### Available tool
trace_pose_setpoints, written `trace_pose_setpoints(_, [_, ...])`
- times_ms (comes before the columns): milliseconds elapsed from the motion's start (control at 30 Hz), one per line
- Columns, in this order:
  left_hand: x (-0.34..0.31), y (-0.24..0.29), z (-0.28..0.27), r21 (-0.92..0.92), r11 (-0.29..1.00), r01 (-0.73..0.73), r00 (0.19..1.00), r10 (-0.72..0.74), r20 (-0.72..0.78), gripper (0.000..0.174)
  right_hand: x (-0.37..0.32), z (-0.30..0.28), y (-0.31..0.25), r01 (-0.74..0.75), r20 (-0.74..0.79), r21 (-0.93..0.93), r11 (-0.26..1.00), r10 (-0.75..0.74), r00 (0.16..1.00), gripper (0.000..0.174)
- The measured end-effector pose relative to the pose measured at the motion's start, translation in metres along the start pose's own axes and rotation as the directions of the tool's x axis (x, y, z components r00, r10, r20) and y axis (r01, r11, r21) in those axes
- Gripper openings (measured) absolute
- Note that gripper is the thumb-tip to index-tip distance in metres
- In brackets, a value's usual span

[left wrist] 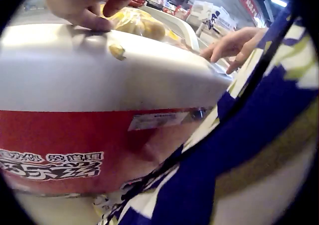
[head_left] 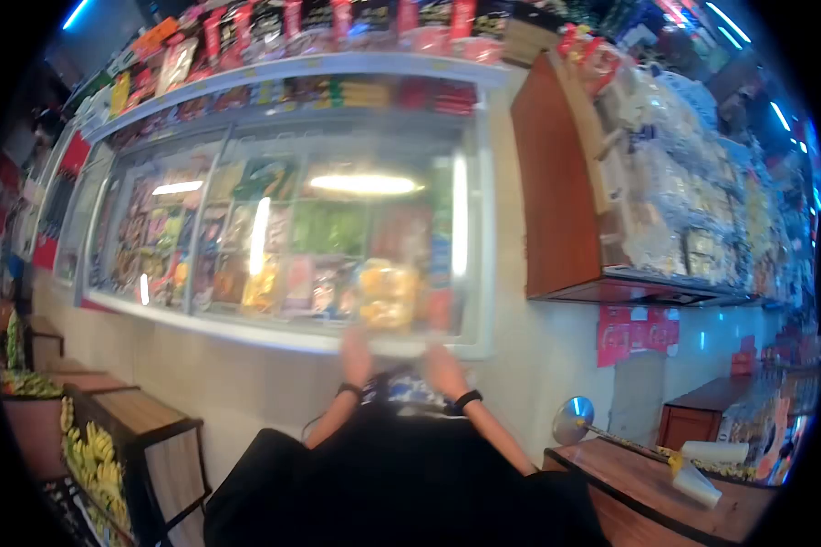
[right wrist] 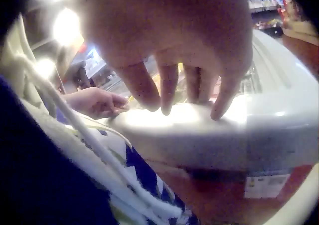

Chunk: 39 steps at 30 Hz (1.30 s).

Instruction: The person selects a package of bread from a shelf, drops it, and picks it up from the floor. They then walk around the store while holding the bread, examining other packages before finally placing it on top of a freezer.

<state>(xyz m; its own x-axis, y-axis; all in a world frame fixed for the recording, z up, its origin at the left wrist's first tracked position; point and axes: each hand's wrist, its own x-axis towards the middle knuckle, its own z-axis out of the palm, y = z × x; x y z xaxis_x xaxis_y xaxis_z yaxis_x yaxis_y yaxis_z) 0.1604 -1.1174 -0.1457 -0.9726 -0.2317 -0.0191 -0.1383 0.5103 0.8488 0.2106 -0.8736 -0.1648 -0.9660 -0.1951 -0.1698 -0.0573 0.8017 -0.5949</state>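
Note:
Both hands are at the near edge of a white chest freezer [head_left: 246,332] with a glass top. In the left wrist view the left hand [left wrist: 92,3] rests its fingertips on the white rim [left wrist: 45,46], beside a small yellowish piece [left wrist: 117,51]. The right hand [left wrist: 237,45] touches the rim farther along. Seen from the right wrist, the right hand's [right wrist: 184,46] fingers point down onto the rim, spread and holding nothing; the left hand [right wrist: 94,101] lies beyond. A clear bag of yellow round items [head_left: 388,294] is just past the hands in the blurred head view.
Packaged goods [head_left: 347,27] line a shelf behind the freezer. To the right stands a brown cabinet [head_left: 561,182] with bagged goods [head_left: 675,182], and below it a wooden counter [head_left: 657,483] with a round metal object [head_left: 573,420]. Bananas [head_left: 96,465] lie by a wooden stand at lower left.

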Motion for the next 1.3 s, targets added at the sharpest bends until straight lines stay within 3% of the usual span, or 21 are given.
trace_pose_setpoints(233, [-0.008,-0.013,0.037,-0.062,0.986,0.155,0.976,-0.162,-0.148,0.039,-0.057,-0.076,0.061,0.086,-0.047,0.472,0.877,-0.073,0.996,0.031])
trace_pose_setpoints(267, [-0.009,-0.006,0.039,-0.098,0.976,0.197,0.964,-0.211,-0.162,0.040,-0.062,-0.063,0.091,-0.028,-0.014,0.521,0.853,0.042,0.999,0.030])
trace_pose_setpoints(333, [-0.010,-0.012,0.055,0.125,0.985,0.120,0.959,-0.083,-0.270,0.050,-0.076,-0.046,0.145,-0.246,0.073,0.615,0.749,0.257,0.964,0.029])
trace_pose_setpoints(400, [-0.030,0.030,0.069,0.247,0.958,0.148,0.962,-0.081,-0.261,0.062,-0.112,-0.084,0.166,-0.596,0.249,0.389,0.703,0.543,0.802,0.033])
trace_pose_setpoints(467, [-0.059,0.027,0.127,0.438,0.885,0.162,0.945,-0.012,-0.326,0.073,-0.187,-0.008,0.282,-0.500,-0.175,0.172,0.849,0.526,0.833,0.042])
trace_pose_setpoints(500, [-0.072,0.049,0.138,0.430,0.872,0.234,0.944,-0.097,-0.316,0.078,-0.219,-0.047,0.264,-0.680,-0.070,0.260,0.686,0.715,0.695,0.037])
trace_pose_setpoints(533, [-0.081,0.056,0.151,0.490,0.837,0.244,0.942,-0.085,-0.324,0.078,-0.257,-0.034,0.289,-0.648,-0.116,0.179,0.741,0.670,0.734,0.031])
trace_pose_setpoints(567, [-0.090,0.055,0.166,0.545,0.798,0.257,0.940,-0.076,-0.332,0.079,-0.300,-0.022,0.313,-0.671,0.006,0.031,0.741,0.671,0.742,0.027])
trace_pose_setpoints(600, [-0.098,0.055,0.180,0.593,0.758,0.273,0.937,-0.068,-0.343,0.080,-0.335,-0.026,0.315,-0.707,0.003,0.020,0.707,0.707,0.707,0.025])
trace_pose_setpoints(667, [-0.094,0.063,0.191,0.639,0.690,0.339,0.928,-0.132,-0.349,0.079,-0.409,0.015,0.352,-0.809,0.169,0.291,0.510,0.805,0.568,0.026])
trace_pose_setpoints(733, [-0.083,0.061,0.197,0.762,0.525,0.380,0.925,-0.203,-0.322,0.081,-0.461,0.022,0.345,-0.710,0.289,0.702,0.056,0.889,0.356,0.025])
trace_pose_setpoints(767, [-0.080,0.056,0.198,0.728,0.549,0.411,0.911,-0.208,-0.357,0.083,-0.483,0.028,0.349,-0.665,0.315,0.746,-0.036,0.899,0.304,0.023])
trace_pose_setpoints(833, [-0.076,0.052,0.199,0.692,0.573,0.439,0.897,-0.241,-0.371,0.089,-0.528,0.076,0.370,-0.764,0.260,0.636,0.114,0.900,0.351,0.021])
trace_pose_setpoints(867, [-0.076,0.051,0.202,0.727,0.489,0.482,0.874,-0.203,-0.442,0.084,-0.550,0.114,0.384,-0.812,0.194,0.500,0.300,0.876,0.442,0.021])
trace_pose_setpoints(900, [-0.075,0.043,0.201,0.755,0.462,0.466,0.883,-0.185,-0.431,0.086,-0.567,0.125,0.376,-0.741,0.121,0.407,0.534,0.773,0.623,0.020])
trace_pose_setpoints(933, [-0.081,0.048,0.202,0.864,0.300,0.405,0.912,-0.060,-0.407,0.068,-0.563,0.139,0.364,-0.784,-0.061,0.195,0.589,0.805,0.590,0.026])
trace_pose_setpoints(1033, [-0.087,0.062,0.226,0.868,0.235,0.437,0.899,-0.084,-0.430,0.065,-0.528,0.085,0.354,-0.626,0.122,-0.115,0.771,0.636,0.762,0.027])
trace_pose_setpoints(1067, [-0.086,0.064,0.238,0.873,0.212,0.440,0.898,-0.107,-0.426,0.064,-0.511,0.071,0.348,-0.583,0.125,-0.162,0.796,0.602,0.788,0.028])
trace_pose_setpoints(1167, [-0.086,0.093,0.277,0.886,0.174,0.429,0.900,-0.158,-0.405,0.061,-0.469,0.015,0.348,-0.685,0.091,0.542,0.486,0.777,0.623,0.026])
trace_pose_setpoints(1233, [-0.082,0.115,0.299,0.895,0.150,0.419,0.901,-0.187,-0.390,0.059,-0.452,0.030,0.387,-0.671,0.033,0.531,0.517,0.779,0.626,0.025])
trace_pose_setpoints(1300, [-0.080,0.131,0.318,0.900,0.134,0.415,0.899,-0.215,-0.382,0.057,-0.441,0.073,0.438,-0.678,-0.044,0.315,0.664,0.724,0.689,0.028])
